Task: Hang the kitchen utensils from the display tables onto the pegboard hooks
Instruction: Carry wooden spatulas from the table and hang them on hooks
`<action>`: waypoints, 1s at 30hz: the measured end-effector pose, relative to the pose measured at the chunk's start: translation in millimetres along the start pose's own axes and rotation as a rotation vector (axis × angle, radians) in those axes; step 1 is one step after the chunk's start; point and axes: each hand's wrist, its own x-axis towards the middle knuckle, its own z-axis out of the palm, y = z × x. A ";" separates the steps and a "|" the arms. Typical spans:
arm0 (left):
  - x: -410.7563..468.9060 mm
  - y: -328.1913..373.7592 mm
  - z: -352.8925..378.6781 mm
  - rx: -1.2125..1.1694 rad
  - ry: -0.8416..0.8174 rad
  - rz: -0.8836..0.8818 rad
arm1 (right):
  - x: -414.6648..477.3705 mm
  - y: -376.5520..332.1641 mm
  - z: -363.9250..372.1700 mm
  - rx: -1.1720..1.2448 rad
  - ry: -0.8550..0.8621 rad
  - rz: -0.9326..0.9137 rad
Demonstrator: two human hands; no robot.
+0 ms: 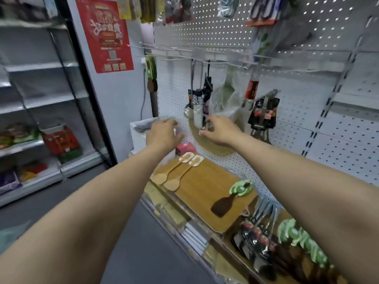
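Wooden spoons lie on a brown board on the counter, a dark spatula beside them, none hung yet. Your right hand pinches the lower end of a packed utensil hanging from a hook on the pegboard. Your left hand reaches over a clear packet by the white box. Its fingers are hidden, so I cannot tell whether it grips. You seem to be settling one hung piece. Next, release it, take a spoon, and line up its card with a free hook.
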 end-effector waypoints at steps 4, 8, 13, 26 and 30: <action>51.2 -47.8 14.4 -0.012 0.018 -0.002 | 70.3 -20.3 36.1 0.021 -0.044 0.006; 93.7 -103.1 50.2 -0.037 -0.036 -0.027 | 125.9 -30.9 89.3 0.018 -0.097 0.048; 161.5 -174.9 102.9 -0.067 -0.144 -0.022 | 182.8 -34.2 158.6 0.017 -0.175 0.163; 279.1 -304.9 247.9 -0.119 -0.591 -0.038 | 261.3 -13.4 317.5 0.290 -0.348 0.657; 279.3 -310.8 314.2 -0.212 -0.725 -0.080 | 263.2 17.6 369.2 0.336 -0.445 0.809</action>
